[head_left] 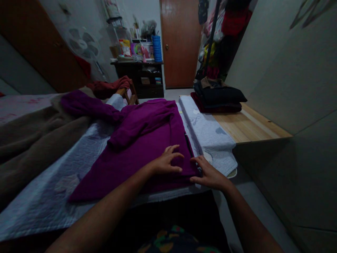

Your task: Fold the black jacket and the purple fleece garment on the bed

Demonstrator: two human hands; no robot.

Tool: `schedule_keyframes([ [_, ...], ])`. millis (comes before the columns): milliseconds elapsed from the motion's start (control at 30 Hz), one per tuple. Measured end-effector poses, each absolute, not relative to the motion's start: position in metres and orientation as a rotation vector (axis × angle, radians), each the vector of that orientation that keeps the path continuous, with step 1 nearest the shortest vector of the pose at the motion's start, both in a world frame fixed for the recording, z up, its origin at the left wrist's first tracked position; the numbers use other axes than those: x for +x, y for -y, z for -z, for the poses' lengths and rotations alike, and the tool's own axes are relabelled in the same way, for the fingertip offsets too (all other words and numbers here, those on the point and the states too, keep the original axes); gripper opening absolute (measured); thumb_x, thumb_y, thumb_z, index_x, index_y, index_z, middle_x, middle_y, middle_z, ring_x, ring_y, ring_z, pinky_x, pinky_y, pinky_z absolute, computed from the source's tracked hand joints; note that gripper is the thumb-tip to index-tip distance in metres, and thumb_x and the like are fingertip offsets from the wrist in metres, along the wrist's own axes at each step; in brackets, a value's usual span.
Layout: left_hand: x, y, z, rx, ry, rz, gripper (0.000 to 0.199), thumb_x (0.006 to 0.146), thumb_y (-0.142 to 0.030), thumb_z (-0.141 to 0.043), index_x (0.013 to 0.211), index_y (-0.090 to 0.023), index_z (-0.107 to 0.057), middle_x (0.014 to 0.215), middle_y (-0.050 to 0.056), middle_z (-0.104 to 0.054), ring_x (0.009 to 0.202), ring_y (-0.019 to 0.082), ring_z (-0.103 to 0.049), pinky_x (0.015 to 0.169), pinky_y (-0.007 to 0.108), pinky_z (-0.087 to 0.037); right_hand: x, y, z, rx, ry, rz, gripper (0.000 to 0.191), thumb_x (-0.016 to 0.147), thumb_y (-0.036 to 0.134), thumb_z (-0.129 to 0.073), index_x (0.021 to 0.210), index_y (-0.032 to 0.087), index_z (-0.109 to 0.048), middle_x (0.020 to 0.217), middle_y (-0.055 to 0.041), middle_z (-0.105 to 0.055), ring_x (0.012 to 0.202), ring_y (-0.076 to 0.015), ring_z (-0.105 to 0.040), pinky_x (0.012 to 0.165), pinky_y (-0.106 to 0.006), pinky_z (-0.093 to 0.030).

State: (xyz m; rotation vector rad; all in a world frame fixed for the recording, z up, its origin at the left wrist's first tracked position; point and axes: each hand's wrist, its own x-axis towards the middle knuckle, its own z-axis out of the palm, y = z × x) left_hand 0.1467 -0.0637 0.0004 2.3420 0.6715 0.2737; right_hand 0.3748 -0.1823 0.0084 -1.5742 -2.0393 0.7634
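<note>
A purple zip-up jacket [126, 161] lies spread on the bed, one sleeve stretched out to the far left and another part folded over its middle. Along its right edge runs a dark zipper [189, 144]. Over the lower right part of the jacket is my left hand [168, 162], its fingers spread and curved with nothing in them. My right hand [207, 173] is at the jacket's lower right corner, just below the zipper. Its thumb and fingers are apart, touching or close to the edge; the fingertips are partly hidden.
A pale quilted cover [207, 130] lies under the jacket. Folded dark clothes [218, 95] are stacked on a wooden board [250, 123] at the right. A brown fleece blanket [39, 137] lies at the left. Behind are a fan [83, 44], a dark cabinet [139, 82] and a door [181, 45].
</note>
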Motion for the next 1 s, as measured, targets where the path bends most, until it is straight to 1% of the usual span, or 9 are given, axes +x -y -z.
schedule_keyframes([
  [67,0.14,0.081,-0.007,2.408,-0.6,-0.212,0.062,0.066,-0.051,-0.078,0.121,-0.029,-0.061,0.148,0.011,-0.034,0.136,0.035,-0.029,0.108,0.054,-0.03,0.371,0.185,-0.005,-1.577,2.071,-0.717,0.073,0.066,0.038,-0.079,0.129,0.02,-0.046,0.119,-0.0092,-0.048,0.112,-0.0244,-0.049,0.098,-0.039,-0.042],
  [133,0.139,0.095,-0.011,2.497,-0.637,-0.225,0.057,0.066,-0.044,-0.079,0.117,-0.026,-0.061,0.137,0.01,-0.045,0.127,0.032,-0.04,0.104,0.049,-0.036,0.365,0.187,0.0,-1.604,2.07,-0.656,0.076,0.064,0.036,-0.079,0.129,0.019,-0.044,0.12,-0.0102,-0.047,0.115,-0.0261,-0.047,0.1,-0.041,-0.041],
  [267,0.146,0.11,-0.01,2.656,-0.77,-0.281,0.02,0.078,-0.017,-0.06,0.097,-0.022,-0.061,0.101,0.005,-0.058,0.094,0.021,-0.055,0.083,0.033,-0.046,0.354,0.187,0.014,-1.664,2.014,-0.52,0.063,0.068,0.021,-0.067,0.126,0.017,-0.043,0.119,-0.0113,-0.045,0.114,-0.0256,-0.046,0.101,-0.042,-0.041],
  [367,0.148,0.116,-0.004,2.755,-0.831,-0.356,0.018,0.079,-0.009,-0.05,0.09,-0.021,-0.059,0.09,0.004,-0.057,0.084,0.02,-0.054,0.074,0.031,-0.045,0.348,0.188,0.024,-1.692,1.943,-0.41,0.058,0.067,0.016,-0.059,0.123,0.017,-0.043,0.116,-0.0114,-0.046,0.112,-0.0257,-0.046,0.1,-0.042,-0.042],
  [567,0.138,0.125,0.004,2.803,-0.967,-0.635,0.017,0.078,-0.008,-0.049,0.083,-0.022,-0.057,0.084,0.005,-0.055,0.081,0.02,-0.052,0.074,0.032,-0.044,0.344,0.192,0.036,-1.739,1.845,-0.306,0.035,0.068,0.012,-0.05,0.102,0.021,-0.046,0.101,-0.0069,-0.05,0.099,-0.023,-0.051,0.088,-0.038,-0.046],
  [700,0.132,0.131,0.009,2.748,-0.969,-0.541,0.02,0.075,-0.01,-0.054,0.089,-0.023,-0.058,0.092,0.005,-0.056,0.09,0.022,-0.053,0.081,0.036,-0.046,0.344,0.195,0.041,-1.749,1.883,-0.298,0.028,0.069,0.011,-0.045,0.094,0.022,-0.045,0.093,-0.0051,-0.052,0.089,-0.0214,-0.052,0.079,-0.033,-0.045],
  [833,0.132,0.132,0.014,2.437,-1.112,-0.55,0.059,0.068,-0.017,-0.062,0.125,-0.026,-0.048,0.127,0.008,-0.046,0.106,0.024,-0.055,0.091,0.039,-0.048,0.346,0.195,0.043,-1.716,1.849,-0.295,0.025,0.067,0.012,-0.045,0.089,0.023,-0.045,0.087,-0.003,-0.052,0.081,-0.0194,-0.052,0.072,-0.03,-0.043],
  [900,0.135,0.131,0.014,2.279,-1.101,-0.558,0.072,0.068,-0.015,-0.06,0.136,-0.029,-0.039,0.135,0.007,-0.041,0.107,0.022,-0.057,0.092,0.038,-0.049,0.346,0.195,0.044,-1.707,1.831,-0.274,0.022,0.067,0.012,-0.046,0.086,0.023,-0.044,0.084,-0.0022,-0.052,0.079,-0.0189,-0.051,0.071,-0.029,-0.041],
  [1000,0.139,0.129,0.01,2.185,-0.937,-0.642,0.066,0.066,-0.008,-0.055,0.129,-0.027,-0.049,0.134,0.008,-0.044,0.12,0.023,-0.051,0.102,0.039,-0.043,0.348,0.195,0.043,-1.707,1.833,-0.221,0.019,0.067,0.012,-0.046,0.082,0.023,-0.044,0.082,-0.0018,-0.051,0.077,-0.0188,-0.049,0.07,-0.029,-0.04],
])
